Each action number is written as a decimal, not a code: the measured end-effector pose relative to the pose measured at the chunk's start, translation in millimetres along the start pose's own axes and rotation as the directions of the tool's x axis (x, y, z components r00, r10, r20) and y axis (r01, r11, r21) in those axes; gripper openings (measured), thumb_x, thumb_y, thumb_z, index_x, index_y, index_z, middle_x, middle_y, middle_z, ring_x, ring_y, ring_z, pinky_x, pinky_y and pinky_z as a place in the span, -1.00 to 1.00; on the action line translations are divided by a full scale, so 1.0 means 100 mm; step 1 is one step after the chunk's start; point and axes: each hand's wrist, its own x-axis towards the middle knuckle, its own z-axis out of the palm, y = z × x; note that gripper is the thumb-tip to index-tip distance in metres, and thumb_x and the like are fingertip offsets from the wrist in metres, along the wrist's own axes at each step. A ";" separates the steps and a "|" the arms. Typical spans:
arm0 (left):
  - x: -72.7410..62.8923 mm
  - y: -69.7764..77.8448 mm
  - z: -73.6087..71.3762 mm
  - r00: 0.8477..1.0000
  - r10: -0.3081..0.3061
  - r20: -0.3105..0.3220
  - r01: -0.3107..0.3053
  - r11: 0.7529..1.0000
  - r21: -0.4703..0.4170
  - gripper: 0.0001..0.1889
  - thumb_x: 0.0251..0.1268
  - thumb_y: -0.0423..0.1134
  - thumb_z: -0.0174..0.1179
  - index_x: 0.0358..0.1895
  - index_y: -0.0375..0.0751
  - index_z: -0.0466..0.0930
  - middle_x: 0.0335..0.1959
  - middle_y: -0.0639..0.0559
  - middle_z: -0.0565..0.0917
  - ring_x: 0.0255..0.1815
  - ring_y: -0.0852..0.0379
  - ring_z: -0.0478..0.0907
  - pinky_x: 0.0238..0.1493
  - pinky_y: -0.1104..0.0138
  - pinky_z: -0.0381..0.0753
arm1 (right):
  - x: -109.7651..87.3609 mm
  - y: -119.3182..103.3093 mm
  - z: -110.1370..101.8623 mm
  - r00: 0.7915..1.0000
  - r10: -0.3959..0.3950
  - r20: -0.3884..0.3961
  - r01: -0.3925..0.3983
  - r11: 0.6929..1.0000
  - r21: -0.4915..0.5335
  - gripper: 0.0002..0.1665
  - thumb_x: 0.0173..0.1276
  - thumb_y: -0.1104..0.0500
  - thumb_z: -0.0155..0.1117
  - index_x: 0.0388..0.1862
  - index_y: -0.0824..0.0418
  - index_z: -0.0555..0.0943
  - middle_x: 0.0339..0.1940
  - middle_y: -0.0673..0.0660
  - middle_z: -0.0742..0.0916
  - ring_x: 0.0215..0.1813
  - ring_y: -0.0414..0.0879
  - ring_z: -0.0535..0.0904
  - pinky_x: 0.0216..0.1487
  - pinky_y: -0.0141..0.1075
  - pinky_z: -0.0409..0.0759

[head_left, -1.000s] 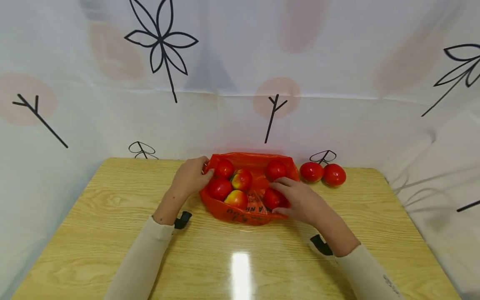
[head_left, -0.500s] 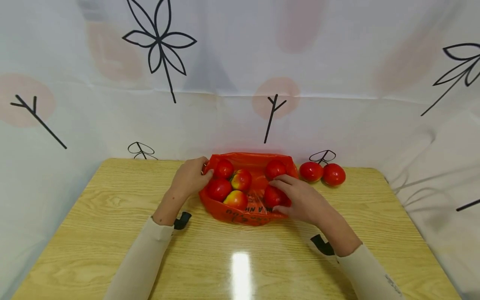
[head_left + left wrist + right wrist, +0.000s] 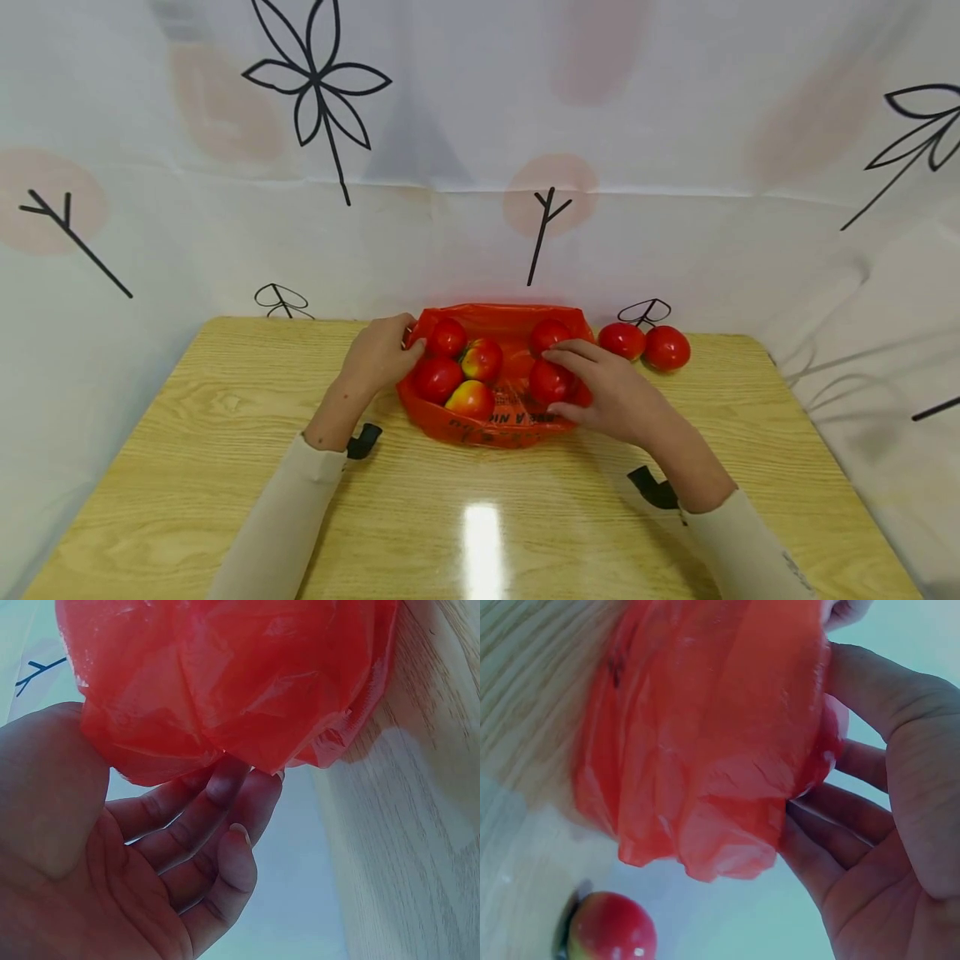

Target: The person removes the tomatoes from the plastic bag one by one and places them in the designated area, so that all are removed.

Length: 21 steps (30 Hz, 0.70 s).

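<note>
While our left hand (image 3: 375, 357) pinches the left edge of the red bag (image 3: 480, 434), our right hand (image 3: 613, 397) curls fingers and thumb round a red fruit (image 3: 549, 382) at the right of its mouth; keeping the bag steady and the grip light, we judge, serves best.

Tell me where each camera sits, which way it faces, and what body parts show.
Head: worn on the head, facing forward and down at the red bag on the table; left hand, right hand and sleeves show.
Left wrist: on that wrist, facing the red bag; the left hand shows.
Right wrist: on that wrist, facing the red bag and a loose fruit; mainly the right hand shows.
Head and right wrist share the red bag and right hand.
</note>
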 end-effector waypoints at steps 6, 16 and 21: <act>0.00 0.00 0.00 1.000 -0.001 0.005 0.001 1.000 0.002 -0.69 0.52 -0.12 0.23 0.10 -0.29 0.63 -0.33 -0.06 0.65 -0.35 -0.02 0.54 -0.38 0.26 0.56 | -0.03 0.00 -0.06 0.999 -0.008 -0.040 0.009 1.000 0.009 -0.16 0.16 0.00 0.71 0.41 0.13 0.61 0.38 0.16 0.66 0.40 0.21 0.56 0.22 0.12 0.68; 0.00 0.00 0.00 1.000 0.002 0.008 -0.002 1.000 0.002 -0.70 0.52 -0.12 0.23 0.09 -0.28 0.63 -0.34 -0.05 0.64 -0.36 -0.02 0.53 -0.39 0.26 0.54 | -0.08 -0.02 -0.13 0.997 -0.009 -0.074 0.015 0.997 0.078 -0.17 0.18 0.02 0.71 0.42 0.09 0.58 0.42 0.15 0.62 0.42 0.22 0.53 0.14 0.11 0.72; 0.00 0.00 0.00 1.000 0.000 0.007 0.000 1.000 -0.004 -0.71 0.52 -0.13 0.22 0.08 -0.28 0.63 -0.35 -0.06 0.64 -0.36 -0.02 0.53 -0.39 0.26 0.53 | -0.10 -0.02 -0.18 0.995 -0.011 -0.095 0.018 0.997 0.076 -0.17 0.17 0.02 0.71 0.41 0.10 0.59 0.40 0.16 0.63 0.44 0.23 0.51 0.14 0.14 0.71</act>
